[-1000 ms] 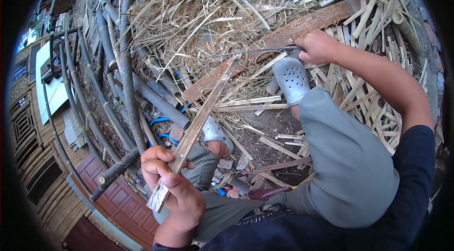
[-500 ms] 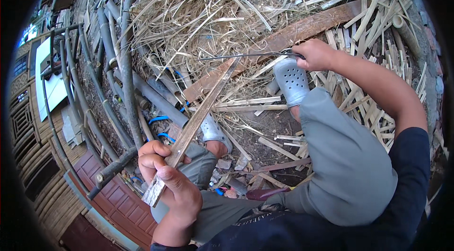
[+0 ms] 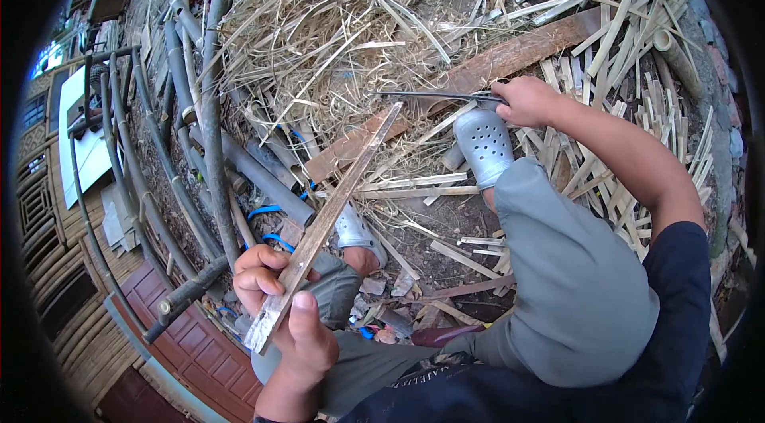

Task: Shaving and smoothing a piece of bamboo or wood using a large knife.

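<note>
My left hand (image 3: pixel 295 323) is closed around the lower part of a long, flat strip of wood or bamboo (image 3: pixel 344 193), brown with a pale, whitish lower end. The strip slants up and away to the right, and its narrow far tip is beside a thin dark blade. That blade belongs to a knife (image 3: pixel 434 95), which my right hand (image 3: pixel 527 101) grips at its right end, above my right shoe. The blade lies nearly level, pointing left. Whether it touches the strip's tip I cannot tell; my right fingers cover most of the handle.
Curly shavings (image 3: pixel 319 32) heap on the ground ahead, beside a brown plank (image 3: pixel 510 60). Split strips (image 3: pixel 617 24) pile up at the right. Bamboo poles (image 3: pixel 213 64) stand and lie at the left. My shoes (image 3: pixel 484 144) rest on the dirt among scraps and blue bands (image 3: pixel 275 240).
The knife has slid to the right with my right hand, so its tip is now close to the strip's far end. My left hand keeps its hold on the strip.
</note>
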`<state>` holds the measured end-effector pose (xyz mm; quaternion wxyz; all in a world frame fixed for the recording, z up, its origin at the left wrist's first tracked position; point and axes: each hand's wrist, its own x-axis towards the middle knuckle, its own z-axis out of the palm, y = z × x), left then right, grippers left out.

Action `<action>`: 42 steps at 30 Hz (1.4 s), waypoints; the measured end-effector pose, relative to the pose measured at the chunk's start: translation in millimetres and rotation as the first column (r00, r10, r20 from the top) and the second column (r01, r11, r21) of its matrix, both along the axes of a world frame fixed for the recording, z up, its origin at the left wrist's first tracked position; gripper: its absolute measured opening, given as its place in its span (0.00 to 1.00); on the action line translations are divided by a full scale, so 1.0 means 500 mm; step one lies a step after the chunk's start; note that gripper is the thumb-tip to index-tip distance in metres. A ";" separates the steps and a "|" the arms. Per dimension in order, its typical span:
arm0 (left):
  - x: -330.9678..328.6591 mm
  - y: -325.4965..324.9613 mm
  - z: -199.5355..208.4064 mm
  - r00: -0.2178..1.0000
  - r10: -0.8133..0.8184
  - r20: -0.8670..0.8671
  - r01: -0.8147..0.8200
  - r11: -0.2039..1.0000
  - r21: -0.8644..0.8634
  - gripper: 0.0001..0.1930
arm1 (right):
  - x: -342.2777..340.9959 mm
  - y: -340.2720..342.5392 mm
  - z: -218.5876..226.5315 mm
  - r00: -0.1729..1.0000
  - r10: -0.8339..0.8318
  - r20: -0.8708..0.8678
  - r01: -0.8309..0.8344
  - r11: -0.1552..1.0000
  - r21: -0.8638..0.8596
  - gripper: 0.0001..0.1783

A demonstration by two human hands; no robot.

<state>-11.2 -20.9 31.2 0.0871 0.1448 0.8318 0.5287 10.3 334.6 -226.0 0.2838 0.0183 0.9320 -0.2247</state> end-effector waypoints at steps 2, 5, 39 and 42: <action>0.002 -0.003 0.004 1.000 -0.005 0.003 0.005 1.000 -0.003 0.15 | 0.004 -0.007 0.003 0.999 -0.048 -0.022 0.047 0.998 -0.040 0.21; 0.004 -0.007 0.009 1.000 0.007 0.012 -0.006 0.998 -0.055 0.16 | 0.022 -0.028 0.027 0.991 -0.124 -0.051 0.115 0.983 -0.146 0.20; 0.028 -0.023 0.057 0.913 -0.354 -0.203 0.219 0.845 -0.488 0.19 | 0.091 -0.105 0.157 0.932 0.063 -0.358 -0.224 0.874 -0.431 0.16; 0.019 -0.018 0.063 0.890 -0.388 -0.239 0.242 0.847 -0.473 0.19 | 0.092 -0.115 0.184 0.888 0.069 -0.456 -0.312 0.818 -0.483 0.15</action>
